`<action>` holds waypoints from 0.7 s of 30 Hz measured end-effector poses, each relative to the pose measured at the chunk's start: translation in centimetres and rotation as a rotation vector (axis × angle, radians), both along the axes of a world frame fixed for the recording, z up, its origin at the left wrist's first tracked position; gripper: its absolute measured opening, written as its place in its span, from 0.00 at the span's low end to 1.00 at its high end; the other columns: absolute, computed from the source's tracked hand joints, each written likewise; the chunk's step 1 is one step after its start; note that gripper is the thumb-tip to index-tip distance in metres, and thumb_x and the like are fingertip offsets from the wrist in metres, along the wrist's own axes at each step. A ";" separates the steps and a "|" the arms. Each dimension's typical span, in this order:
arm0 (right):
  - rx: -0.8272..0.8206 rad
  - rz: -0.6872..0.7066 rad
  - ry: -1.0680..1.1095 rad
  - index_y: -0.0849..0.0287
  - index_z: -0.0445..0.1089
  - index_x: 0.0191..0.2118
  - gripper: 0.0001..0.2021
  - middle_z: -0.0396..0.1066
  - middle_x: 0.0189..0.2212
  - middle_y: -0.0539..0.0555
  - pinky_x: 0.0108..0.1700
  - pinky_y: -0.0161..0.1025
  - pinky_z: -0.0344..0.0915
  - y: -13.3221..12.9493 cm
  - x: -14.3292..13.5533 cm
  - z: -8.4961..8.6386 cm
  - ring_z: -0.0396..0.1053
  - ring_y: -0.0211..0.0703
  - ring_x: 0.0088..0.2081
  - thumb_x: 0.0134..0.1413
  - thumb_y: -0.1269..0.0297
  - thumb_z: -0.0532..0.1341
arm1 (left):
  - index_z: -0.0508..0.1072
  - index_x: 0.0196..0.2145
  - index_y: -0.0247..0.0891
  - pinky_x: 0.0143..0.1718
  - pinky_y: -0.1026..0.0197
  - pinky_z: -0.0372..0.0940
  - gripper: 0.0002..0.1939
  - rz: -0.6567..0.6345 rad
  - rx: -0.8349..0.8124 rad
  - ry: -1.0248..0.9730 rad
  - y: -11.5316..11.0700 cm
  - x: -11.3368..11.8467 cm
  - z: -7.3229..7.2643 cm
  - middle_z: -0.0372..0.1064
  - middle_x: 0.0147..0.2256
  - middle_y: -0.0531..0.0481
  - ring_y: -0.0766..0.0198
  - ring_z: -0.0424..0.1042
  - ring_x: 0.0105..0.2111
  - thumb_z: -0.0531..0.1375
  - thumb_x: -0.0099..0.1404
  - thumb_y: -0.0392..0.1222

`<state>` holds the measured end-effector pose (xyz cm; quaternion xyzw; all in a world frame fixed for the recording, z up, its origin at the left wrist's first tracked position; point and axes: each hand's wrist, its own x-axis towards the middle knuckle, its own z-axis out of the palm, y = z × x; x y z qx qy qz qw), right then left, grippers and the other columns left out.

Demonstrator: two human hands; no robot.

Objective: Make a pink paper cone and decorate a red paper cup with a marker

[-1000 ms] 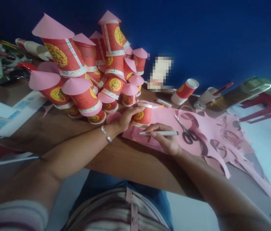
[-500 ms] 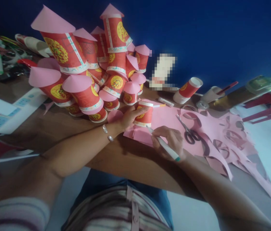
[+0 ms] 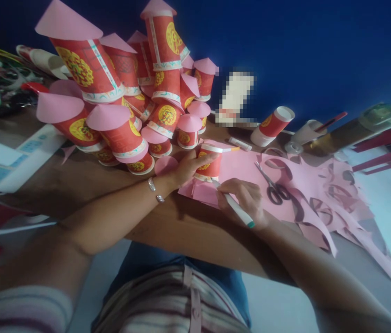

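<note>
My left hand (image 3: 189,167) is wrapped round a red paper cup (image 3: 211,164) with a yellow emblem and a white band at its lower edge. My right hand (image 3: 243,200) grips a white marker (image 3: 238,210) with a green end, its tip close to the cup's lower band; whether it touches I cannot tell. Under both lie pink paper sheets (image 3: 238,169). Dark-handled scissors (image 3: 274,187) rest on that paper, right of my right hand. Beyond my left hand, several red cups with pink paper cones (image 3: 109,119) are stacked in a cluster.
Curved pink paper scraps (image 3: 330,199) spread over the right of the table. Behind them stand a red-and-white cup (image 3: 272,126) and a holder with a pen (image 3: 308,132). A small white tube (image 3: 239,144) lies near the wall. A white power strip (image 3: 25,157) is at left.
My view has shifted slightly, so the stacked cups sit a little higher and further left. The marker has tilted a little in my right hand, while my left hand keeps its hold on the cup.
</note>
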<state>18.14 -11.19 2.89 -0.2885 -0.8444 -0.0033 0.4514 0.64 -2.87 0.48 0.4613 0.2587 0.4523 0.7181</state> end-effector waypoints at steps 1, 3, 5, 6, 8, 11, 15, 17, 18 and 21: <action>-0.002 -0.001 0.000 0.53 0.69 0.43 0.10 0.77 0.27 0.50 0.28 0.35 0.69 0.0 0.0 0.0 0.74 0.39 0.26 0.61 0.76 0.62 | 0.72 0.44 0.39 0.44 0.59 0.71 0.21 0.001 0.009 -0.002 0.0 0.0 -0.1 0.76 0.40 0.49 0.61 0.76 0.41 0.71 0.59 0.52; -0.009 -0.009 -0.004 0.52 0.69 0.43 0.10 0.76 0.27 0.49 0.28 0.35 0.68 0.0 0.0 -0.1 0.74 0.39 0.26 0.61 0.75 0.62 | 0.72 0.44 0.39 0.44 0.59 0.70 0.22 0.007 0.029 -0.001 0.1 0.0 -0.2 0.77 0.41 0.49 0.61 0.76 0.42 0.71 0.59 0.53; -0.018 -0.019 -0.009 0.52 0.70 0.42 0.09 0.76 0.27 0.49 0.28 0.35 0.68 0.1 0.1 -0.3 0.74 0.39 0.25 0.61 0.75 0.62 | 0.72 0.43 0.39 0.43 0.59 0.70 0.21 0.012 0.032 0.003 0.1 0.0 -0.2 0.77 0.41 0.49 0.61 0.76 0.41 0.71 0.59 0.53; -0.022 -0.020 -0.009 0.52 0.70 0.42 0.09 0.76 0.27 0.49 0.28 0.35 0.68 0.1 0.1 -0.4 0.74 0.39 0.26 0.60 0.75 0.62 | 0.72 0.43 0.39 0.42 0.59 0.70 0.21 0.013 0.028 0.006 0.1 0.0 -0.2 0.77 0.40 0.49 0.62 0.76 0.40 0.71 0.59 0.53; -0.033 -0.016 -0.003 0.52 0.70 0.42 0.10 0.77 0.28 0.49 0.28 0.35 0.68 0.1 0.1 -0.4 0.74 0.39 0.26 0.60 0.75 0.63 | 0.73 0.42 0.39 0.41 0.60 0.69 0.20 0.014 0.012 0.023 0.0 -0.1 -0.1 0.76 0.39 0.50 0.63 0.75 0.39 0.71 0.59 0.53; -0.041 -0.002 0.011 0.51 0.70 0.43 0.11 0.77 0.28 0.49 0.29 0.36 0.69 0.0 0.1 -0.4 0.74 0.40 0.26 0.59 0.76 0.63 | 0.73 0.42 0.39 0.39 0.60 0.69 0.21 0.009 -0.018 0.039 -0.1 -0.1 0.1 0.76 0.38 0.50 0.63 0.75 0.38 0.72 0.58 0.53; -0.030 0.035 0.010 0.53 0.71 0.45 0.12 0.77 0.29 0.50 0.29 0.36 0.69 -0.2 0.0 -0.1 0.75 0.40 0.27 0.59 0.76 0.63 | 0.73 0.42 0.39 0.39 0.58 0.70 0.22 0.017 -0.091 -0.060 0.0 -0.2 0.2 0.76 0.37 0.51 0.60 0.75 0.38 0.72 0.56 0.52; 0.004 0.056 -0.004 0.53 0.71 0.45 0.12 0.77 0.29 0.51 0.29 0.36 0.70 -0.2 0.0 0.0 0.75 0.40 0.28 0.59 0.76 0.64 | 0.73 0.41 0.39 0.39 0.58 0.71 0.21 0.034 -0.139 -0.113 0.3 -0.2 0.2 0.75 0.35 0.52 0.60 0.75 0.37 0.72 0.55 0.52; 0.022 0.064 -0.015 0.53 0.70 0.45 0.12 0.77 0.29 0.51 0.29 0.36 0.70 -0.2 0.0 0.1 0.75 0.41 0.28 0.59 0.76 0.64 | 0.73 0.40 0.39 0.38 0.58 0.71 0.20 0.044 -0.165 -0.127 0.4 -0.3 0.1 0.74 0.34 0.52 0.61 0.75 0.37 0.72 0.55 0.51; 0.050 0.073 -0.033 0.53 0.70 0.47 0.11 0.77 0.30 0.51 0.29 0.38 0.72 -0.2 0.0 0.1 0.75 0.41 0.28 0.61 0.74 0.64 | 0.74 0.39 0.38 0.37 0.59 0.71 0.19 0.044 -0.208 -0.151 0.7 -0.3 0.0 0.74 0.33 0.52 0.61 0.74 0.36 0.71 0.55 0.50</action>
